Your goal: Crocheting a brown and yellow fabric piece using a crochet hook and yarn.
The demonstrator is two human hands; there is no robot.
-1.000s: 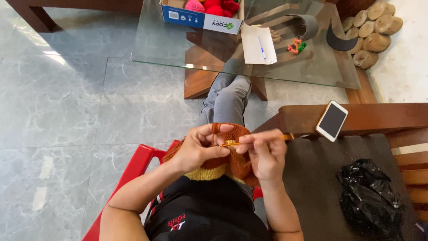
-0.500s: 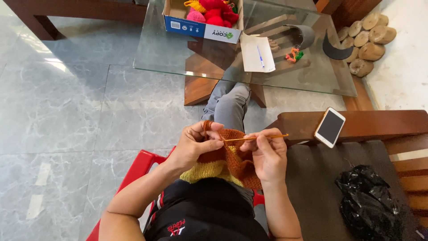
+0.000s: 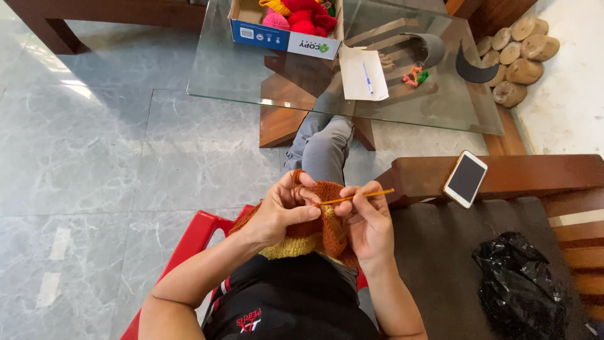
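An orange crochet piece (image 3: 327,220) with a yellow band along its lower edge is held over the lap, between the two hands. The upper edge of the piece is pinched by the left hand (image 3: 283,211), its thumb and fingers closed together on the fabric. A thin orange crochet hook (image 3: 355,198) is gripped by the right hand (image 3: 368,220), the fingers folded around its shaft; the hook lies nearly level, its working end buried in the fabric just beside the left thumb and its free end pointing out to the right. Both hands are kept close together, touching the piece.

The person is seated on a red plastic chair (image 3: 195,236), with a leg in grey trousers stretched toward a glass table (image 3: 251,69). On the glass are seen a cardboard box (image 3: 286,34) filled with balls of yarn (pink, red and yellow ones), a sheet of white paper (image 3: 363,72) with a blue pen (image 3: 367,79) lying on it, and a small orange and green yarn item (image 3: 415,76). To the right, a phone (image 3: 465,179) with a dark screen is laid on the wooden arm of a bench (image 3: 535,173), and a crumpled black plastic bag (image 3: 522,286) rests on the dark seat cushion, well apart from the hands. The floor is laid with grey marble tiles (image 3: 94,157).
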